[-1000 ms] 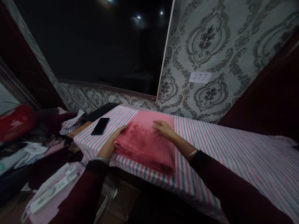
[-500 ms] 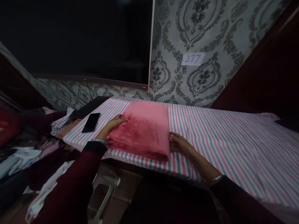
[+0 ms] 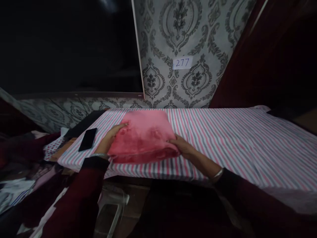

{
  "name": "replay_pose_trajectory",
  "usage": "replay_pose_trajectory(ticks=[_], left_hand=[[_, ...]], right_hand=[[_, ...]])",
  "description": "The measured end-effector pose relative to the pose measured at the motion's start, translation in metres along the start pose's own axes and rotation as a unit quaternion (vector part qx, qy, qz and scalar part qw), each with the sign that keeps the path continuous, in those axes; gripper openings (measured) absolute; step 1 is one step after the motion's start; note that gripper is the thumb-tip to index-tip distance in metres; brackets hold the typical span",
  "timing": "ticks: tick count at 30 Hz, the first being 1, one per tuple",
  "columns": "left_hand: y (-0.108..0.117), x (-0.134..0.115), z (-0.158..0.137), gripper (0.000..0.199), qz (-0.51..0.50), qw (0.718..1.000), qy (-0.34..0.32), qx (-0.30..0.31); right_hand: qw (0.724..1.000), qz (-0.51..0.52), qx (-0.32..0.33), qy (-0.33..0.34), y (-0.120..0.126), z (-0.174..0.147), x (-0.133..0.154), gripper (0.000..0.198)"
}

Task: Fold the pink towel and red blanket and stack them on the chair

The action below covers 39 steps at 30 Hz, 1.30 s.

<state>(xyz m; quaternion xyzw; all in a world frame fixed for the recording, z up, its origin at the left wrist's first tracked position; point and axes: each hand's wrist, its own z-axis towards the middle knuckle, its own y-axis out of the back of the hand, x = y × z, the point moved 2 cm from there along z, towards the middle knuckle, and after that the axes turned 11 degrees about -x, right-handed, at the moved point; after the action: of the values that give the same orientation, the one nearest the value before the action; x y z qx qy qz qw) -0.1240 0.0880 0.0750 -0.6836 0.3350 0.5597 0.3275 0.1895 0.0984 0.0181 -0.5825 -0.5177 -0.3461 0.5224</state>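
Note:
A folded pink plush cloth (image 3: 146, 138) lies on the striped sheet, its near side showing stacked layers. My left hand (image 3: 110, 137) grips its left edge, with the fingertips on the top face near the upper left. At the opposite edge, my right hand (image 3: 182, 145) holds the lower right corner, thumb on top and the other fingers mostly hidden beneath. Between the two hands the pile looks bunched and slightly raised. A bracelet circles each wrist.
A pink, grey and white striped sheet (image 3: 223, 142) covers the table. Left of my hand lies a black phone (image 3: 88, 139). Heaped clothes (image 3: 19, 188) fill the far left. Below the table edge stands a clear plastic stool (image 3: 115, 211). A dark screen (image 3: 74, 46) hangs behind.
My right hand has gone from resting beside the cloth to gripping its right edge. The cloth's near right corner has lifted and its surface has bunched. The view has turned rightward.

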Motion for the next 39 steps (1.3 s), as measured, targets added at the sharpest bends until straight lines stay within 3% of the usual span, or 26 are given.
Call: replay_pose_trajectory(ticks=[4,7,8,10,12,15,20,24,27,29,32,36,39], left_hand=[[-0.036,0.011,-0.051,0.037,-0.04,0.998,-0.016,0.052],[-0.068,0.053,-0.1,0.047,-0.134,0.981,0.033,0.14],[-0.074,0.073,-0.115,0.047,-0.134,0.974,0.078,0.167],[-0.076,0.109,-0.136,0.044,-0.102,0.951,0.188,0.223],[-0.067,0.13,-0.138,0.039,-0.112,0.942,0.234,0.212],[-0.049,0.128,-0.111,0.027,-0.145,0.954,0.224,0.136],[-0.041,0.084,-0.049,0.009,-0.114,0.973,0.199,0.032],[-0.059,0.064,-0.014,0.026,0.001,0.981,0.171,0.094],[-0.076,0.059,-0.003,0.041,0.1,0.974,0.14,0.146],[-0.086,0.053,-0.004,0.053,0.115,0.973,0.099,0.176],[-0.093,0.033,-0.016,0.063,0.074,0.978,-0.014,0.193],[-0.082,0.0,-0.041,0.066,0.017,0.983,-0.128,0.131],[-0.07,-0.003,-0.055,0.068,-0.015,0.988,-0.125,0.094]], right_hand=[[0.997,-0.058,-0.047,0.034,0.075,0.027,0.078,0.028],[0.989,-0.046,-0.129,0.055,0.14,0.044,0.117,0.016],[0.984,-0.036,-0.168,0.042,0.158,0.046,0.119,0.006],[0.971,-0.022,-0.238,-0.002,0.185,0.044,0.108,0.015],[0.962,-0.02,-0.269,-0.035,0.197,0.037,0.084,0.023],[0.963,-0.017,-0.267,-0.047,0.199,0.022,0.047,0.027],[0.977,-0.009,-0.213,-0.018,0.191,-0.001,0.018,0.038],[0.976,0.033,-0.201,0.073,0.181,-0.015,0.009,0.055],[0.972,0.056,-0.207,0.094,0.174,-0.017,0.005,0.072],[0.971,0.057,-0.209,0.103,0.173,-0.013,0.011,0.071],[0.968,0.032,-0.214,0.128,0.174,-0.002,0.039,0.073],[0.961,-0.026,-0.197,0.191,0.175,0.027,0.099,0.075],[0.954,-0.042,-0.193,0.227,0.173,0.052,0.123,0.063]])
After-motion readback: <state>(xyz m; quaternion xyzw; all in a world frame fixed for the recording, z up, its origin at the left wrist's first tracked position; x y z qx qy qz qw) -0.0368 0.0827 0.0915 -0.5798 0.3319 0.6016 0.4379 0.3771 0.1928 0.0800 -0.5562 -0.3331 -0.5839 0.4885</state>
